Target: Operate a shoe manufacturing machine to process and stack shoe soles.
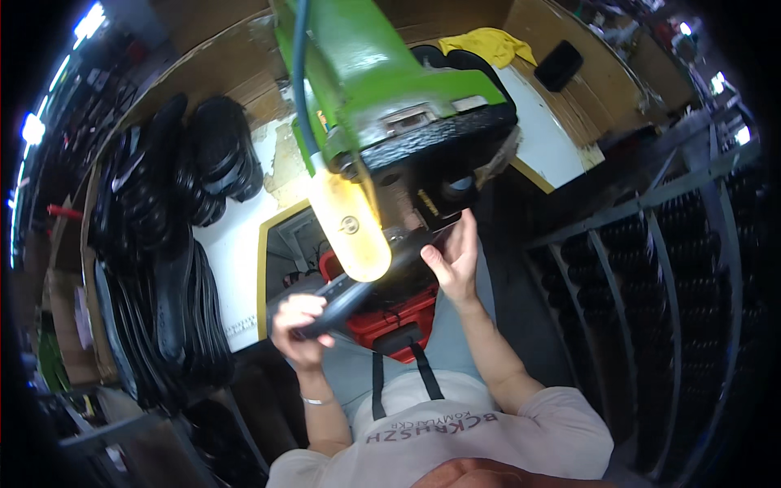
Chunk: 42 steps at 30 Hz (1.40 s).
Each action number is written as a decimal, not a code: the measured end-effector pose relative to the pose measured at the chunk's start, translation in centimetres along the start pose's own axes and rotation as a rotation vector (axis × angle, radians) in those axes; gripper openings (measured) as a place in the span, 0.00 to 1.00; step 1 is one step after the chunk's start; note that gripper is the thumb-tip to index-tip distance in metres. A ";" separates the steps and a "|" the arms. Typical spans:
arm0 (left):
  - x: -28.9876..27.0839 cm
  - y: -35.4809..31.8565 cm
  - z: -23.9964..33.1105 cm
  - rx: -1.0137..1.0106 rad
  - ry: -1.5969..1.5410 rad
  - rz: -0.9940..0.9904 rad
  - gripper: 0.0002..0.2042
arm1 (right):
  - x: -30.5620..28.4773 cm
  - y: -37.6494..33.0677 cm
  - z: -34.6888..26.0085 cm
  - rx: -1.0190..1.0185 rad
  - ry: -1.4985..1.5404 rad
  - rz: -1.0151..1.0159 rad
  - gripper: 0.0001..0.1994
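Observation:
A long black shoe sole (348,299), blurred by motion, slants between my hands below the head of a green machine (378,45). My left hand (299,327) is closed round its near left end. At the other end, under the machine's black underside, my right hand (457,260) grips it with thumb and fingers; that end is partly hidden in shadow. A yellow lamp-like piece (351,226) on a blue-grey cable hangs in front of the machine and covers part of the work area.
Stacked black soles (189,301) and dark shoes (221,146) crowd the white table (232,260) on the left. A yellow cloth (488,45) and a black phone-like object (559,65) lie at the back right. A metal rack (659,244) with dark items stands at right. A red container (399,321) sits below.

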<state>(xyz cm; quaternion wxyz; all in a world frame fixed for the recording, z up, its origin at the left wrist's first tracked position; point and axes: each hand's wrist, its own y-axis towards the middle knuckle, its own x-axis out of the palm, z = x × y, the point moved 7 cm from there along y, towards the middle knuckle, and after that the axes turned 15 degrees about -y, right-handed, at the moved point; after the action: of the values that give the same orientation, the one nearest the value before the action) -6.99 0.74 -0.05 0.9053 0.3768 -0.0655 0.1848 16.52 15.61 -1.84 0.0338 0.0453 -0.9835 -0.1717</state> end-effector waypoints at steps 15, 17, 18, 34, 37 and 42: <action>-2.9 15.1 -1.9 0.068 0.751 0.220 0.19 | -6.0 9.9 -6.8 0.191 0.092 -0.213 0.33; -2.4 19.0 -2.0 0.197 1.144 0.092 0.19 | -5.2 16.1 -3.0 0.213 0.006 -0.210 0.32; -4.8 20.4 -3.7 0.239 1.055 0.103 0.18 | -5.0 19.2 -2.1 0.156 -0.138 -0.148 0.31; -8.5 21.5 -4.4 0.377 1.022 0.320 0.10 | -1.4 25.4 -0.1 -0.362 -1.350 0.168 0.19; -10.3 16.5 0.3 0.191 0.733 0.656 0.14 | -3.3 20.7 0.0 -0.695 -1.116 0.433 0.14; -9.4 5.2 6.4 0.226 0.029 0.871 0.14 | -7.1 8.2 13.5 -0.035 -0.279 0.033 0.24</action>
<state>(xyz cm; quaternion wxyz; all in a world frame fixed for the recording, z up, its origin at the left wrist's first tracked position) -17.54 -3.03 5.49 0.6970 0.4081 -0.1848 0.5599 21.84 28.52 -12.06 -0.0995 0.0044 -0.9762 -0.1927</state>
